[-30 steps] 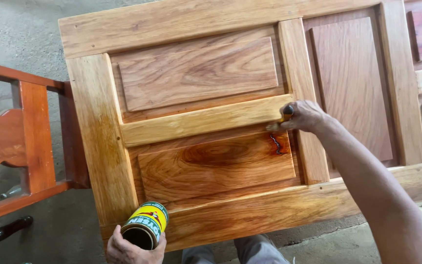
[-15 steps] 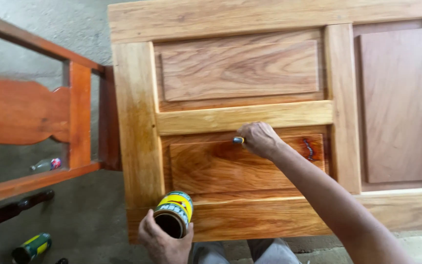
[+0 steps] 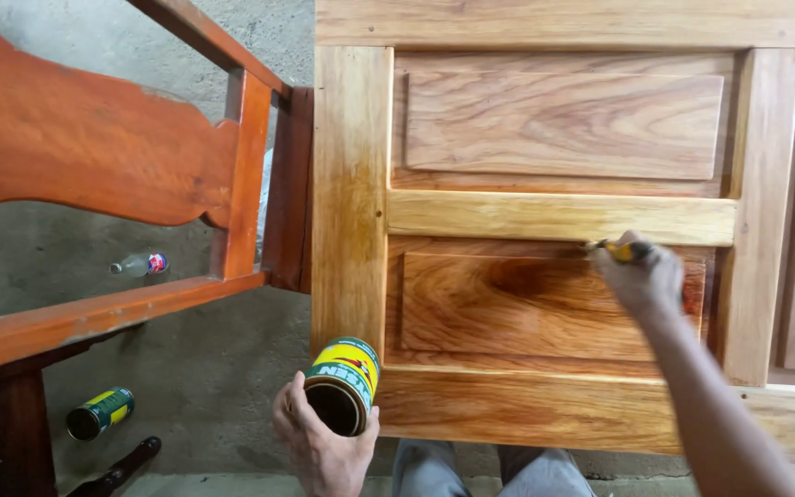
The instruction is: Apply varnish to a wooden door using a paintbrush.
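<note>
Right hand (image 3: 639,276) apparently gripping brush (image 3: 620,248) on door (image 3: 545,221), left hand (image 3: 324,442) holding can (image 3: 342,385)

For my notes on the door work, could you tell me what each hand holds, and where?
The left hand grips an open tin round its side; the right hand holds a brush by its handle.

Varnishing a panelled wooden door

Right hand (image 3: 641,276) presses a yellow-handled brush (image 3: 620,248) to the door (image 3: 351,202); left hand (image 3: 319,442) holds an open varnish can (image 3: 342,385).

Honey-orange grained door (image 3: 554,124), yellow-green can (image 3: 343,385)
</note>
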